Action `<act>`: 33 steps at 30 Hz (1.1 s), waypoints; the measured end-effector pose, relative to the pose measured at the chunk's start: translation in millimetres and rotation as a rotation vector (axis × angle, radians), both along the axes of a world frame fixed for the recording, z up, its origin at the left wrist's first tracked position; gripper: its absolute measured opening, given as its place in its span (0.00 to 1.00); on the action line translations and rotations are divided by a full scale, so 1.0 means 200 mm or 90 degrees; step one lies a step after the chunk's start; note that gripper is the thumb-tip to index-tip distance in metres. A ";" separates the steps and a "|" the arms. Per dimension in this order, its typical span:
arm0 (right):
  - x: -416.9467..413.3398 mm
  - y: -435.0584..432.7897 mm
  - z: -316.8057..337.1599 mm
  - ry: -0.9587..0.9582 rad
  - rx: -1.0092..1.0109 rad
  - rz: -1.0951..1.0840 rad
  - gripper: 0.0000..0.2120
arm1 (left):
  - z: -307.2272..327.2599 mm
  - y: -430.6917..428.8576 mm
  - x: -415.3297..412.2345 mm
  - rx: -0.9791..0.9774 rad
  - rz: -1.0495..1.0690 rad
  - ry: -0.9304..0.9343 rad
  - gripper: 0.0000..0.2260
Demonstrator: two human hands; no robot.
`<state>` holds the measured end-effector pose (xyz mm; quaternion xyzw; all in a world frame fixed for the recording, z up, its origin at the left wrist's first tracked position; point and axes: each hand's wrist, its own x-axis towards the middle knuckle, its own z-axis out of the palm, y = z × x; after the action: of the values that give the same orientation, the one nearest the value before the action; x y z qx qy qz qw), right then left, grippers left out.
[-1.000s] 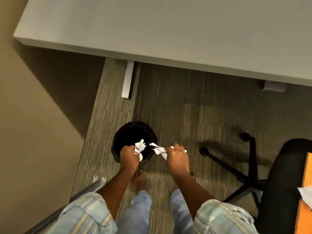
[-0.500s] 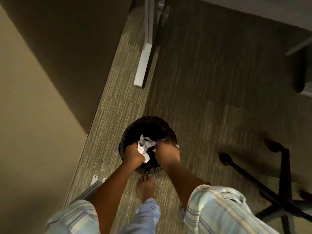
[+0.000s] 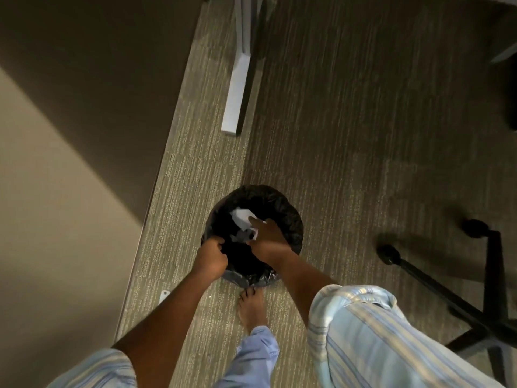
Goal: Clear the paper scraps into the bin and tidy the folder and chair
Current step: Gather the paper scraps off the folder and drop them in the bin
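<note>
The black lined bin [image 3: 282, 204] stands on the carpet just ahead of my feet. White paper scraps [image 3: 241, 217] lie inside it, toward its far side. My right hand [image 3: 270, 238] reaches into the bin with its fingers stretched out, fingertips at the scraps and nothing gripped. My left hand [image 3: 211, 257] is curled on the bin's near-left rim, with no paper showing in it. The chair's black star base [image 3: 436, 284] with its casters stands to the right. The folder is out of view.
A white desk foot [image 3: 237, 88] runs along the carpet beyond the bin. A beige wall [image 3: 56, 219] closes off the left side. My bare foot [image 3: 251, 309] stands right behind the bin. A small metal bracket [image 3: 164, 295] sits by the wall.
Both hands came down from above the bin while holding scraps. The scraps now lie in the bin, the right hand has opened, and the left has closed on the rim.
</note>
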<state>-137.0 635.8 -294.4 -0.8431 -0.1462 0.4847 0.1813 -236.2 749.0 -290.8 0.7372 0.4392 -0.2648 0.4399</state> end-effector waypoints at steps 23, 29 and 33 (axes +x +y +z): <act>-0.01 -0.29 0.70 -0.208 0.067 -0.125 0.09 | 0.53 -0.23 0.08 0.065 -0.002 -0.084 0.07; 0.02 -0.46 0.99 -0.269 0.066 -0.157 0.13 | 0.79 -0.33 0.17 0.097 -0.057 -0.157 0.04; 0.05 -0.62 1.12 -0.283 0.060 -0.186 0.14 | 0.91 -0.42 0.20 0.101 -0.104 -0.193 0.04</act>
<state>-126.1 512.6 -70.0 -0.9316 -0.0814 0.2492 0.2517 -195.6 665.3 -108.4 0.8341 0.3262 -0.1502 0.4187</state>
